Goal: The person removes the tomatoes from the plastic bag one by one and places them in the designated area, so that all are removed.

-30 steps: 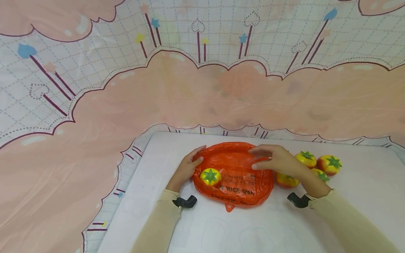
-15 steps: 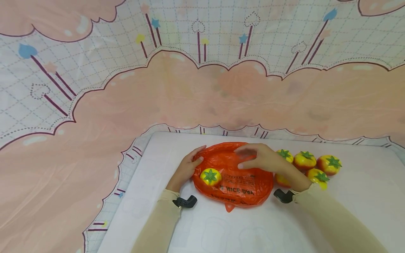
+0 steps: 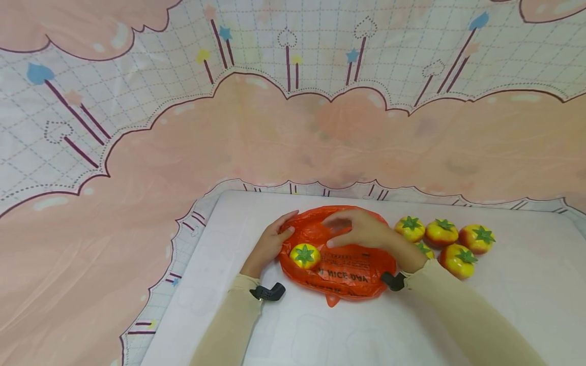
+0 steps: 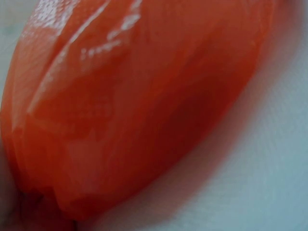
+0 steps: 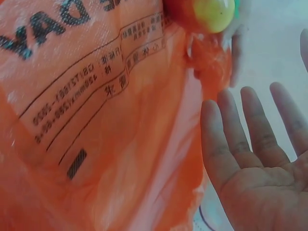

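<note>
A thin red plastic bag (image 3: 357, 264) with black lettering lies spread on the table, its rim raised like a shallow bowl. At its left rim my left hand (image 3: 269, 245) pinches the plastic, thumb on the inner side. Within the bag near that hand sits a round yellow-and-red fruit (image 3: 304, 256) with a green star-shaped leaf top. Over the bag's right half hovers my right hand (image 3: 368, 235), fingers spread and nothing in it. The right wrist view shows its straight fingers (image 5: 262, 130) beside the bag. Folded red plastic (image 4: 130, 110) fills most of the left wrist view.
Several matching fruits (image 3: 441, 233) stand in a cluster right of the bag, one partly behind my right forearm. The white table (image 3: 320, 335) runs up to a patterned pink cloth (image 3: 293, 137) at the back. Each wrist wears a black device (image 3: 269, 292).
My right hand has moved left over the bag, away from the fruit cluster, uncovering more of it. The left hand and the fruit in the bag have stayed put.
</note>
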